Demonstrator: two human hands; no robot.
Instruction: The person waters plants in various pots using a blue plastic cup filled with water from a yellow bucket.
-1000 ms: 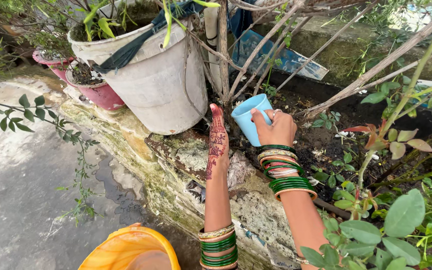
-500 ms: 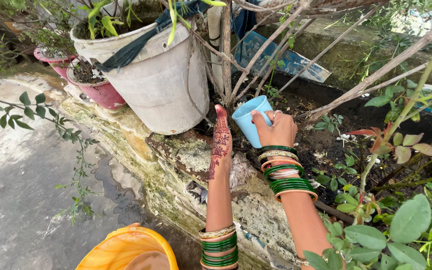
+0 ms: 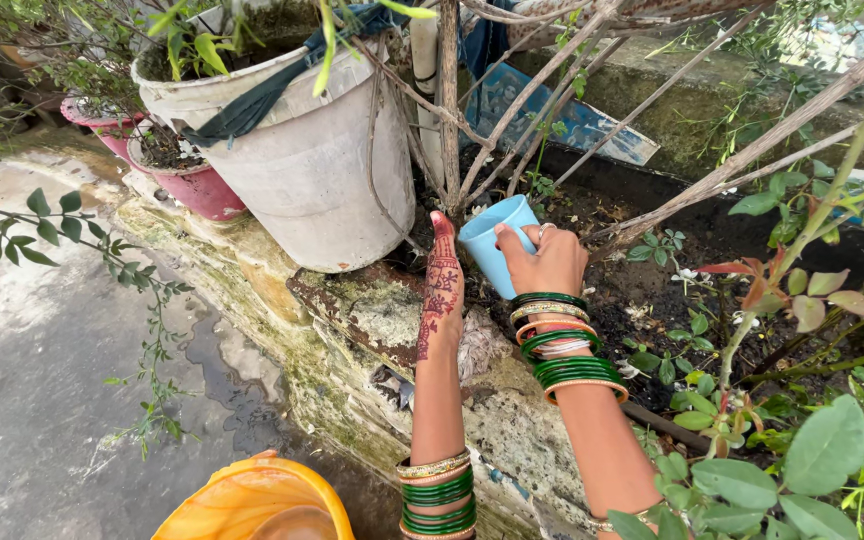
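Observation:
My right hand point(image 3: 544, 262) grips a light blue plastic cup point(image 3: 497, 243), tilted away from me over the dark soil point(image 3: 642, 290) of a raised garden bed. Green and gold bangles cover that wrist. My left hand point(image 3: 441, 285), patterned with henna, is flat and edge-on, fingers together, resting against the mossy stone ledge point(image 3: 352, 330) just left of the cup. It holds nothing. Bare woody stems point(image 3: 449, 110) rise from the soil right behind the cup.
A large whitish bucket planter point(image 3: 302, 150) sits on the ledge to the left, with pink pots point(image 3: 197, 185) behind it. An orange bucket point(image 3: 252, 500) stands below on the wet concrete. Leafy branches point(image 3: 792, 450) crowd the right side.
The view has shifted slightly; the cup and both hands stay in nearly the same place, the cup still tilted over the soil.

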